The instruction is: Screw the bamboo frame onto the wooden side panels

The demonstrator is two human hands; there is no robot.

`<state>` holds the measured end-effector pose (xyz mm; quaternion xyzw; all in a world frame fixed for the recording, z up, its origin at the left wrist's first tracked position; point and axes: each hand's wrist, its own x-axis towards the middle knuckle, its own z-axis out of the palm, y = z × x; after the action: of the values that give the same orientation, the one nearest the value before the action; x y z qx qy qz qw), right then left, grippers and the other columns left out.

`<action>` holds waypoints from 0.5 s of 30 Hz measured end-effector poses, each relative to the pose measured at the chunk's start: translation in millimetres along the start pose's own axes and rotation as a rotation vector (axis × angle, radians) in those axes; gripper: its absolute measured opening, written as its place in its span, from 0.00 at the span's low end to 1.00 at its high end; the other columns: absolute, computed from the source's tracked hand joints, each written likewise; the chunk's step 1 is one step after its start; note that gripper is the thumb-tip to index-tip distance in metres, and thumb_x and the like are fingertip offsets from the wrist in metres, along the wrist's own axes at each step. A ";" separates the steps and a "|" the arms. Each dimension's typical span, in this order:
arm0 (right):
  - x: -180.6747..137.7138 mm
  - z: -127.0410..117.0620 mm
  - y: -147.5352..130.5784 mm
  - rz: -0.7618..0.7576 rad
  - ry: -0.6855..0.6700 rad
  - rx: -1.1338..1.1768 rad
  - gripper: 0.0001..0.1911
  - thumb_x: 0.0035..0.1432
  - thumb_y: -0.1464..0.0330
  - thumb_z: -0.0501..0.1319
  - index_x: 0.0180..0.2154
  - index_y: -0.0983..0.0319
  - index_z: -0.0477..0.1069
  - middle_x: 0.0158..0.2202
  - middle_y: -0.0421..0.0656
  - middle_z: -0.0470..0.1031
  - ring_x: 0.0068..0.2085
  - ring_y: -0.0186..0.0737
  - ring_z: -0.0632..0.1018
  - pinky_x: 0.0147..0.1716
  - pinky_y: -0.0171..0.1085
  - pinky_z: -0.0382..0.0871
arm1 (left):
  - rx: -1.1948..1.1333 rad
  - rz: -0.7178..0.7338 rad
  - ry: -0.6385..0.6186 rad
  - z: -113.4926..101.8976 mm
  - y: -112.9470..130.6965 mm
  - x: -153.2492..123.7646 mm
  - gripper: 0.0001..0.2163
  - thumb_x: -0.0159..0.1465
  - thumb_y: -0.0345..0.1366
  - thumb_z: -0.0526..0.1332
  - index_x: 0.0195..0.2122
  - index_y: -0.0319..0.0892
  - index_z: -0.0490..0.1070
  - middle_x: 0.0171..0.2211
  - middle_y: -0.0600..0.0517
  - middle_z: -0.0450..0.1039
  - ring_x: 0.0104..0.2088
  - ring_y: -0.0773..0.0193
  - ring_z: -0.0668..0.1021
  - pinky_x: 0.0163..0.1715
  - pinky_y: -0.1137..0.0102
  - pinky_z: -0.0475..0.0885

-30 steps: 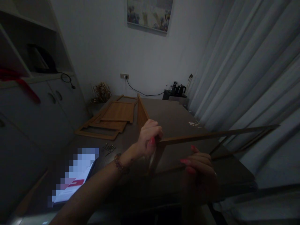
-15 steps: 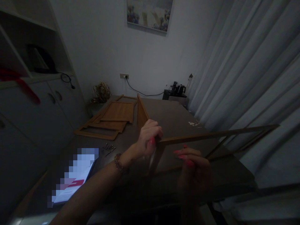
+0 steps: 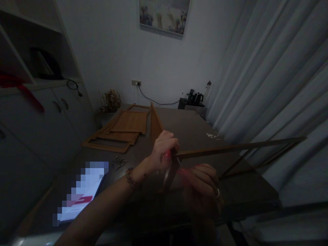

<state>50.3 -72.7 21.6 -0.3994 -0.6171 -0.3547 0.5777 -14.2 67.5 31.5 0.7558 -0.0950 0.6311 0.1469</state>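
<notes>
My left hand (image 3: 165, 150) is wrapped round the corner where an upright wooden panel (image 3: 155, 119) meets a wooden frame (image 3: 220, 149). The frame reaches out to the right, and part of the corner is hidden behind my fingers. Close by on the right, my right hand (image 3: 200, 181) is closed in a pinch. A thin, shiny metal rod (image 3: 179, 161) runs from its fingertips to the joint; whether it is a screw or a hex key cannot be told in this dim light.
Several flat wooden panels (image 3: 129, 122) lie stacked at the table's left. Several screws (image 3: 120, 161) lie nearer, beside a lit screen (image 3: 79, 205), partly blurred. Small white pieces (image 3: 212, 135) sit at the right. A curtain (image 3: 269, 85) borders the table's right side.
My right hand has moved left and up to the corner, and the thin metal rod now shows between its fingertips and the joint. The left hand keeps its hold.
</notes>
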 end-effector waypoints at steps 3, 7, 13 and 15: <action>-1.9 0.1 0.7 -0.001 -0.010 0.001 0.09 0.57 0.80 0.63 0.38 0.64 0.71 0.30 0.40 0.78 0.34 0.34 0.76 0.40 0.39 0.73 | -0.009 0.008 0.002 0.4 -0.5 0.4 0.24 0.70 0.50 0.36 0.23 0.44 0.56 0.17 0.56 0.60 0.21 0.66 0.62 0.28 0.64 0.58; -3.0 -0.2 1.0 0.004 -0.007 0.007 0.08 0.58 0.79 0.62 0.38 0.64 0.71 0.29 0.39 0.79 0.33 0.33 0.76 0.39 0.39 0.74 | -0.035 0.011 -0.004 0.8 -2.3 -1.1 0.23 0.71 0.49 0.37 0.24 0.43 0.56 0.17 0.56 0.59 0.22 0.66 0.62 0.29 0.64 0.58; -3.2 -0.1 1.1 0.012 -0.015 0.009 0.07 0.60 0.78 0.62 0.40 0.62 0.71 0.29 0.38 0.79 0.33 0.33 0.76 0.38 0.39 0.74 | -0.039 0.005 -0.011 0.1 -2.2 -1.6 0.23 0.71 0.49 0.37 0.24 0.43 0.57 0.18 0.56 0.59 0.23 0.66 0.62 0.30 0.64 0.58; -2.7 0.4 1.5 0.009 -0.005 0.002 0.09 0.58 0.79 0.63 0.40 0.63 0.71 0.30 0.38 0.79 0.33 0.33 0.77 0.39 0.39 0.74 | -0.041 0.009 -0.007 0.6 -3.1 -2.3 0.23 0.71 0.49 0.37 0.24 0.43 0.57 0.18 0.56 0.60 0.23 0.66 0.62 0.30 0.64 0.58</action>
<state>51.5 -72.0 18.8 -0.4026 -0.6172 -0.3504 0.5781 -13.0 70.2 28.8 0.7545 -0.1117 0.6268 0.1591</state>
